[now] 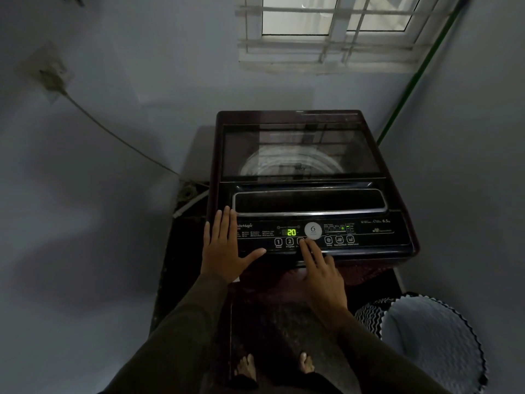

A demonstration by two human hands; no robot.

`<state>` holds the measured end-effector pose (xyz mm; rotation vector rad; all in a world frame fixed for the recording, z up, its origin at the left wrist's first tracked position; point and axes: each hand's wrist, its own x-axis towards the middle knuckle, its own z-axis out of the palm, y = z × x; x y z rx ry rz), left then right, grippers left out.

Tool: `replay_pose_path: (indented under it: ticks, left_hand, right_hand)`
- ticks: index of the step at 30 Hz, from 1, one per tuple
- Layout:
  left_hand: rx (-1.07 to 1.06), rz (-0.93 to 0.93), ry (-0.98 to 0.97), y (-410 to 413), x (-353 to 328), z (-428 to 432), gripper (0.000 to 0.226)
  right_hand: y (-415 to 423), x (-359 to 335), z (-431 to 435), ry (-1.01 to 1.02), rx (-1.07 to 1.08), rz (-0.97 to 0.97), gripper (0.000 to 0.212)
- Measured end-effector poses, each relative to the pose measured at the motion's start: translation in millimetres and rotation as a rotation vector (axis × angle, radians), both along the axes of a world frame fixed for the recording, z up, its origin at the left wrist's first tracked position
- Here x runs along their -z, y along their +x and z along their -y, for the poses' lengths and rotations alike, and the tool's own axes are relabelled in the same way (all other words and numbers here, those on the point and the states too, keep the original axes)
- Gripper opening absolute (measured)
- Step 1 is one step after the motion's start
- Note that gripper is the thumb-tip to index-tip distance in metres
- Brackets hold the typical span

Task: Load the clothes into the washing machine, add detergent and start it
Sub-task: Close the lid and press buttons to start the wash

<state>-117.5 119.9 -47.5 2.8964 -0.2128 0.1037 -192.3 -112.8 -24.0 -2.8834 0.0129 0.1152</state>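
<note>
A dark top-loading washing machine (397, 194) stands in front of me with its glass lid (298, 149) shut; the drum rim shows through it. The control panel (369, 240) is lit and its green display (291, 232) reads 20. My left hand (224, 248) lies flat and open on the panel's left end. My right hand (321, 271) has its index fingertip on the third button, just right of the buttons marked 1 and 2. No clothes or detergent are in sight.
A laundry basket (431, 336) with a zigzag rim stands on the floor at the right. Walls close in on both sides. A cable (113, 132) runs down the left wall from a socket. A barred window (335, 32) and a green pipe (412, 86) are behind the machine.
</note>
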Motion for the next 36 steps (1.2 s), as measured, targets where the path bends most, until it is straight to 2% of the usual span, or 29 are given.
replay_pose_path:
  ticks: [6,21,36]
  left_hand:
    - [0.004,0.001,-0.008,0.3,0.7,-0.2,0.122]
    - [0.009,-0.009,-0.012,0.5,2.4,-1.7,0.121]
    - [-0.007,-0.016,0.033,0.6,0.4,0.1,0.122]
  right_hand:
    - [-0.4,-5.6,-1.6,0.02,0.0,-0.009,0.083]
    - [-7.0,-7.9,12.9,-0.052,-0.008,-0.003,0.093]
    - [-0.3,-15.1,-7.0,0.148,0.088,-0.015,0.083]
